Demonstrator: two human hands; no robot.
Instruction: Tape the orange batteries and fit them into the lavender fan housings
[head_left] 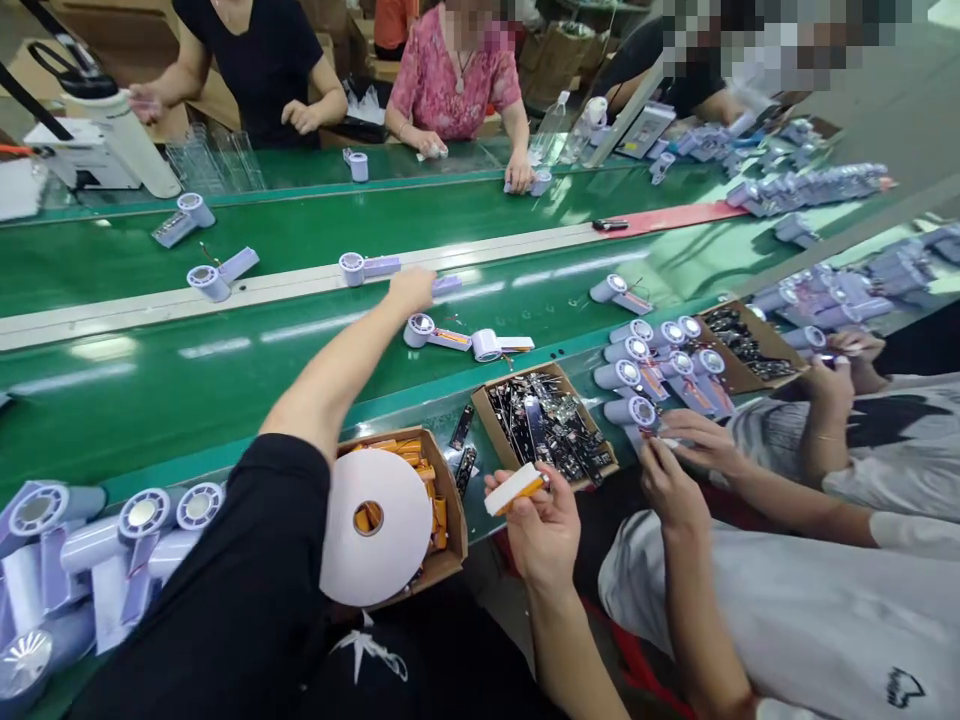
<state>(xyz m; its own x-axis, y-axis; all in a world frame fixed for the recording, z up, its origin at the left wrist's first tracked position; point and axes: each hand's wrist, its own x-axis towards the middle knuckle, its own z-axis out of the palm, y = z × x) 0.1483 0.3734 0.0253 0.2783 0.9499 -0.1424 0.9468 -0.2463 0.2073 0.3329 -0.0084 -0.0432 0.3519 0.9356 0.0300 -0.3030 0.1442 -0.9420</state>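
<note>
My left hand [412, 290] is stretched out over the green conveyor, back of the hand toward me, fingers curled. A lilac handheld fan piece [448, 285] sticks out from under its fingers; the rest is hidden. In my right hand [546, 525], close to my body, is an orange battery [529, 490] with a white strip along its top. Just below the left hand, two lilac handheld fans with opened handles, one with a round grille [420, 330] and one turned sideways [487, 345], lie on the belt. Another fan [352, 268] rests left of that hand.
A white tape roll [377, 527] lies on a carton of orange batteries [441, 520]. Beside it stands a carton of black circuit boards [607, 465]. Fans are piled at lower left [142, 515]. A co-worker's hands [679, 470] work at right; people sit across the conveyor [300, 370].
</note>
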